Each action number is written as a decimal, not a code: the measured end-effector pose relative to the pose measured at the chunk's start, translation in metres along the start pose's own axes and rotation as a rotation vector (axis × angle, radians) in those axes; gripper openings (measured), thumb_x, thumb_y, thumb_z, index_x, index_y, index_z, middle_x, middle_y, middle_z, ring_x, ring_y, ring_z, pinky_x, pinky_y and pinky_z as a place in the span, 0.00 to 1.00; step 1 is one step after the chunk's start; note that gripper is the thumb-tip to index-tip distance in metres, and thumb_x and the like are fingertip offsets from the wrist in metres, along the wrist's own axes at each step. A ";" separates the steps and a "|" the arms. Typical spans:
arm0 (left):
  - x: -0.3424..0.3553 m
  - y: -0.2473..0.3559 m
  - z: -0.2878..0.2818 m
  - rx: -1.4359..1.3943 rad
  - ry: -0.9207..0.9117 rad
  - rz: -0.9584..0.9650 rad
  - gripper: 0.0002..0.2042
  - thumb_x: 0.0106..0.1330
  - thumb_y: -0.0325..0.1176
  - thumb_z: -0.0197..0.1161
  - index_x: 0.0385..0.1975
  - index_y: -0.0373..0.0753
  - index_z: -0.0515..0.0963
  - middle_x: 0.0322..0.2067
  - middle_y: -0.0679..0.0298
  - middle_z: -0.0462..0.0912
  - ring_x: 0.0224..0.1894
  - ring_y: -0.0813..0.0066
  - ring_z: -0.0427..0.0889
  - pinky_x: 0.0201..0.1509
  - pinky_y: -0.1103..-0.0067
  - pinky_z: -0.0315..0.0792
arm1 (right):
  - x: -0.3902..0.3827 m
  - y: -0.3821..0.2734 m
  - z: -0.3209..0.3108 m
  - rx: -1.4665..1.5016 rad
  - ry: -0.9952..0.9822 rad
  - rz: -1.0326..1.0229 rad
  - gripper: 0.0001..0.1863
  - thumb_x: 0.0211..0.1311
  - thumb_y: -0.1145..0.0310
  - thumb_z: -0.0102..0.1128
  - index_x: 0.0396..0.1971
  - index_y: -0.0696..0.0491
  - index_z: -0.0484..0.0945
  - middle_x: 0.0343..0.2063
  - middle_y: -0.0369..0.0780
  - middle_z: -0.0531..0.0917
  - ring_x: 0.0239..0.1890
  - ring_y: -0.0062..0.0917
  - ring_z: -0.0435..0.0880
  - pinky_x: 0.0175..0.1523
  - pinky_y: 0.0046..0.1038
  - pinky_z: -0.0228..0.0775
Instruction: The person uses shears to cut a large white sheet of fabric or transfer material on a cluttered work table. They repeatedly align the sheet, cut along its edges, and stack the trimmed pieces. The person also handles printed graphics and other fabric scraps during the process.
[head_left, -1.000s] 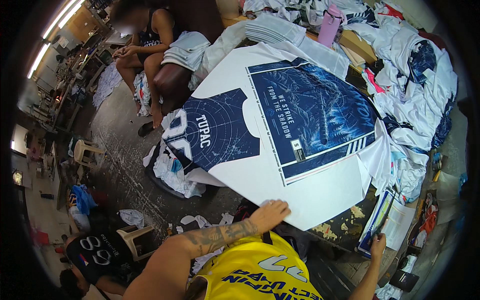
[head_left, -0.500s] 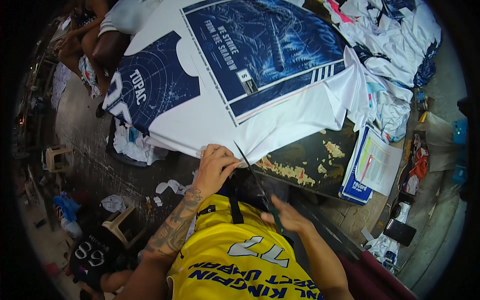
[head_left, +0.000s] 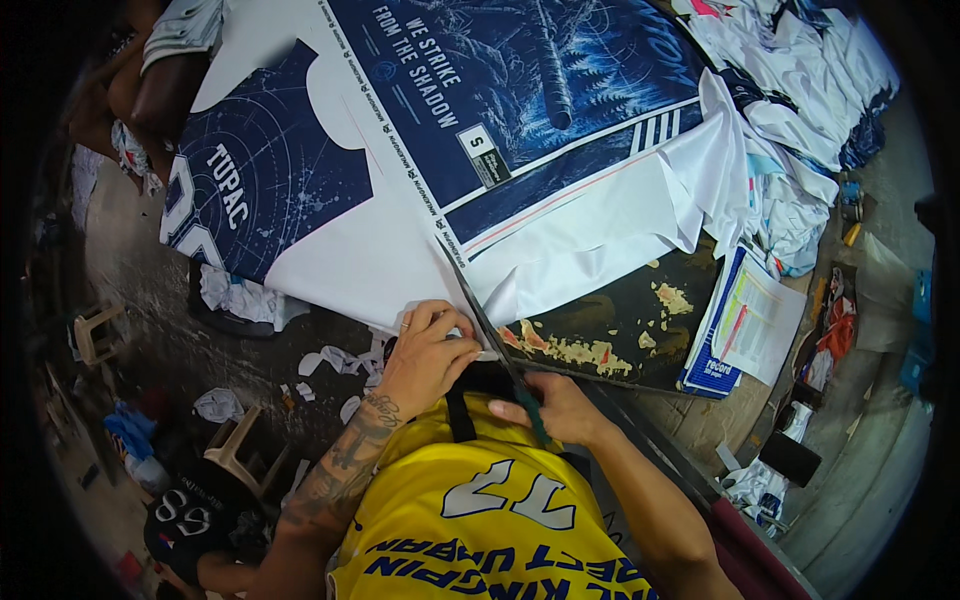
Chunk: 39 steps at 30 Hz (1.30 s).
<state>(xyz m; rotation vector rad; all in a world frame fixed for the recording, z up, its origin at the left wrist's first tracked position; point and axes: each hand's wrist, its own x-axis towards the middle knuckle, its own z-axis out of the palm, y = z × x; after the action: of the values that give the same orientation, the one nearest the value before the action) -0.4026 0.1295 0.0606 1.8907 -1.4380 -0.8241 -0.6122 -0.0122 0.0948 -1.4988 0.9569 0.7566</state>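
Observation:
A large white fabric sheet (head_left: 340, 250) printed with dark blue jersey panels lies over the table and hangs toward me. My left hand (head_left: 432, 345) pinches its near edge, fingers closed on the white cloth. In my right hand (head_left: 565, 408) is a pair of long-bladed scissors (head_left: 508, 362) with a green handle. The blades point away from me into the fabric, just right of my left hand. Their tip lies at the printed strip beside the large blue panel (head_left: 530, 80). The fingers inside the handle are partly hidden.
Crumpled white and blue fabric (head_left: 800, 120) is heaped at the far right. A blue notebook (head_left: 712, 340) with papers lies on the worn table's (head_left: 610, 335) right side. At lower left a person in a black shirt (head_left: 195, 515) is near a beige stool (head_left: 245, 450). Another person sits at far left.
The scissors have moved forward into the fabric, their tip now at the printed strip. The blue panels have shifted left in view. My left hand keeps its pinch on the edge.

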 end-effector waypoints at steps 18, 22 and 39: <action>0.025 -0.044 -0.039 -0.361 -0.444 0.039 0.12 0.71 0.40 0.71 0.47 0.40 0.85 0.46 0.59 0.88 0.59 0.59 0.82 0.72 0.63 0.67 | 0.088 -0.157 -0.058 -0.019 0.027 -0.037 0.44 0.54 0.28 0.76 0.35 0.64 0.84 0.30 0.48 0.87 0.34 0.33 0.87 0.44 0.35 0.79; 0.039 -0.058 -0.050 -0.480 -0.527 0.075 0.16 0.73 0.41 0.70 0.52 0.37 0.82 0.54 0.54 0.84 0.61 0.54 0.80 0.73 0.62 0.68 | 0.104 -0.185 -0.064 0.007 0.017 -0.047 0.41 0.59 0.34 0.77 0.40 0.65 0.84 0.29 0.47 0.88 0.33 0.30 0.86 0.40 0.33 0.79; 0.110 -0.107 -0.056 -1.001 -1.064 -0.009 0.22 0.76 0.53 0.64 0.55 0.41 0.85 0.49 0.58 0.91 0.52 0.58 0.89 0.61 0.65 0.79 | 0.199 -0.335 -0.109 -0.071 -0.012 0.026 0.40 0.58 0.29 0.76 0.37 0.60 0.87 0.26 0.42 0.87 0.32 0.28 0.88 0.41 0.32 0.78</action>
<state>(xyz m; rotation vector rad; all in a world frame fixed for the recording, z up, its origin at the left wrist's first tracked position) -0.2724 0.0519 -0.0006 0.6462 -1.0926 -2.2127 -0.2294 -0.1428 0.0921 -1.5442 0.9510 0.8255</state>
